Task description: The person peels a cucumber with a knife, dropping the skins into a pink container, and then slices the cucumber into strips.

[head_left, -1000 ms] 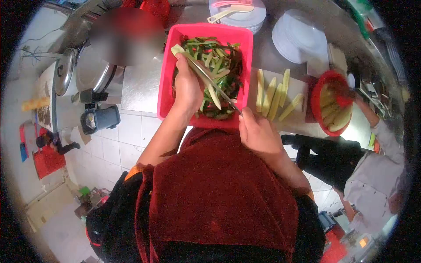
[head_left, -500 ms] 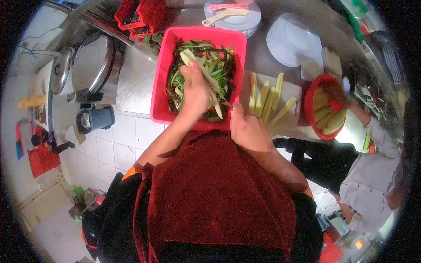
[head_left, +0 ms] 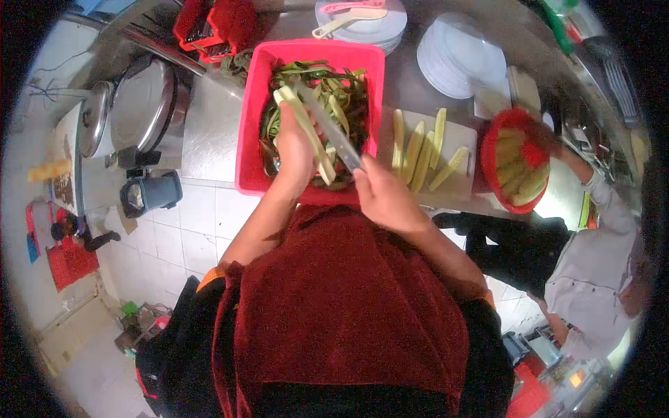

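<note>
My left hand (head_left: 294,150) is closed around a long pale-green cucumber spear (head_left: 305,129), tilted over a pink-red tub (head_left: 249,139). Green peels and trimmings (head_left: 279,73) fill the tub. In my right hand (head_left: 385,194) is a knife (head_left: 333,124), its blade pointing up and left, just right of the spear. Whether the blade touches the spear is hard to tell. To the right of the tub, several cut cucumber spears (head_left: 419,159) lie on a white cutting board (head_left: 460,136).
A red basket (head_left: 496,182) of cucumber pieces stands at the right, with another person's hand (head_left: 550,143) at its rim. Stacked white plates (head_left: 453,59) stand behind the board. More plates (head_left: 369,29) hold a pale-handled utensil (head_left: 341,22). A red container (head_left: 212,31) is at the back left.
The knife blade has risen into view above the trimmings as my right hand shifted slightly left. My left hand has turned the cucumber spear, which now sits further left.
</note>
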A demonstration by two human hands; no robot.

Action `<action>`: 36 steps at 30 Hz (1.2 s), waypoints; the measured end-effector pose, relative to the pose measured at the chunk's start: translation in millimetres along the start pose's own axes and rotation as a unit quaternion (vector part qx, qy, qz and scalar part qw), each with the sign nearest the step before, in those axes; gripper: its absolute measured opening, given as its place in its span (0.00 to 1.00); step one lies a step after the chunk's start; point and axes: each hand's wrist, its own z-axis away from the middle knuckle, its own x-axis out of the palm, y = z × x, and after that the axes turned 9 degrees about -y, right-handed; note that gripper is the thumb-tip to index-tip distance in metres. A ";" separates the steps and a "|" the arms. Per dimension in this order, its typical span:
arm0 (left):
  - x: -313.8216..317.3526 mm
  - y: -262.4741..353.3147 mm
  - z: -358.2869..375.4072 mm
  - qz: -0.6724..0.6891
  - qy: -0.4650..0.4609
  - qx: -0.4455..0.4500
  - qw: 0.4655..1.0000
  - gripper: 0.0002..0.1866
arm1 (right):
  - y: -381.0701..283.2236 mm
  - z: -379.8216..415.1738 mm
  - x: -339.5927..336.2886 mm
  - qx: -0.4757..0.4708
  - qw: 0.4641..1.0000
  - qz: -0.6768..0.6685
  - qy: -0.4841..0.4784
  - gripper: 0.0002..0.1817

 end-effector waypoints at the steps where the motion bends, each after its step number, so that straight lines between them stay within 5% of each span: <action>1: -10.4 0.1 -2.2 0.072 -0.052 -0.016 0.996 0.23 | 8.3 -1.4 3.7 -0.021 0.992 -0.116 0.032 0.09; 2: -17.3 1.4 -6.9 0.142 -0.103 -0.036 0.984 0.23 | 15.6 -4.8 2.7 -0.038 0.969 -0.235 0.062 0.09; 3: -24.7 4.3 -7.2 0.148 -0.144 -0.054 0.977 0.24 | 10.9 -4.9 -8.1 0.069 0.897 -0.437 -0.008 0.09; 4: -25.7 5.2 -5.4 0.148 -0.143 -0.056 0.977 0.24 | 5.9 -6.0 -21.8 0.123 0.858 -0.498 -0.021 0.09; 6: -20.0 11.1 -0.5 0.144 -0.176 -0.097 0.969 0.24 | 10.2 -14.1 -16.1 0.092 0.854 -0.507 0.069 0.11; 9: 2.8 10.7 14.3 0.173 -0.168 -0.110 0.964 0.21 | 6.5 -27.9 -12.7 0.050 0.891 -0.446 0.072 0.17; 12: 14.5 -3.8 16.7 0.146 -0.127 -0.113 0.974 0.15 | 23.1 -40.1 16.0 -0.165 0.940 -0.208 0.212 0.26; 14: 15.1 -12.5 13.6 0.075 -0.157 -0.044 0.984 0.13 | 32.3 -33.8 24.1 -0.148 0.935 -0.227 0.228 0.26; 16: 14.2 -14.8 6.2 0.018 -0.153 -0.020 0.988 0.11 | 15.6 -14.7 4.5 0.039 0.868 -0.484 0.102 0.27; 18: 20.0 -4.9 -2.3 -0.069 -0.136 -0.008 0.988 0.12 | 9.8 -3.9 -11.9 0.055 0.862 -0.495 0.094 0.26; 20: 6.8 -12.9 -45.8 -0.173 -0.111 0.137 0.969 0.15 | 15.1 7.8 -15.3 0.056 0.888 -0.452 0.066 0.27; 21: 1.2 -19.2 -77.9 -0.061 -0.095 0.185 0.976 0.15 | 21.6 13.5 -14.1 0.060 0.886 -0.454 0.074 0.27; 22: -7.1 -9.9 -100.7 -0.122 -0.056 0.253 0.958 0.15 | 30.9 20.3 -11.6 0.025 0.905 -0.411 0.108 0.28; 23: -13.9 4.6 -113.7 -0.391 0.045 0.378 0.838 0.17 | 41.2 27.5 -16.3 -0.006 0.920 -0.364 0.143 0.29; 25: -12.8 26.3 -113.2 -0.522 0.010 0.349 0.778 0.18 | 47.6 56.3 -44.0 0.045 0.919 -0.354 0.167 0.29; 26: -32.8 22.5 -125.9 -0.632 -0.090 0.236 0.733 0.20 | 53.7 72.9 -55.6 0.088 0.917 -0.348 0.174 0.29; 28: -33.8 40.3 -110.8 -0.790 -0.379 0.027 0.481 0.20 | 89.8 102.8 -64.8 0.028 0.931 -0.220 0.290 0.30; 29: -1.7 61.6 -76.8 -0.804 -0.471 -0.072 0.355 0.20 | 91.2 118.5 -75.3 0.109 0.895 -0.320 0.292 0.31; 30: 10.1 49.2 -69.9 -0.805 -0.474 -0.070 0.350 0.20 | 107.9 130.3 -85.2 0.126 0.914 -0.083 0.378 0.30; 31: 17.3 33.3 -65.1 -0.782 -0.414 -0.026 0.464 0.20 | 115.6 144.9 -93.3 0.271 0.877 -0.169 0.360 0.30; 32: 28.4 19.4 -56.6 -0.745 -0.347 0.017 0.570 0.20 | 143.3 157.3 -101.2 0.322 0.881 -0.049 0.343 0.32; 33: 54.3 8.2 -39.3 -0.697 -0.377 0.043 0.609 0.21 | 142.1 158.8 -120.9 0.324 0.865 -0.111 0.367 0.28; 34: 84.7 -5.3 -21.5 -0.643 -0.405 0.070 0.646 0.22 | 160.6 163.4 -127.3 0.335 0.861 -0.037 0.380 0.26; 36: 114.7 -65.8 -18.4 -0.609 -0.481 0.094 0.624 0.23 | 190.7 185.2 -140.5 0.340 0.854 0.039 0.393 0.24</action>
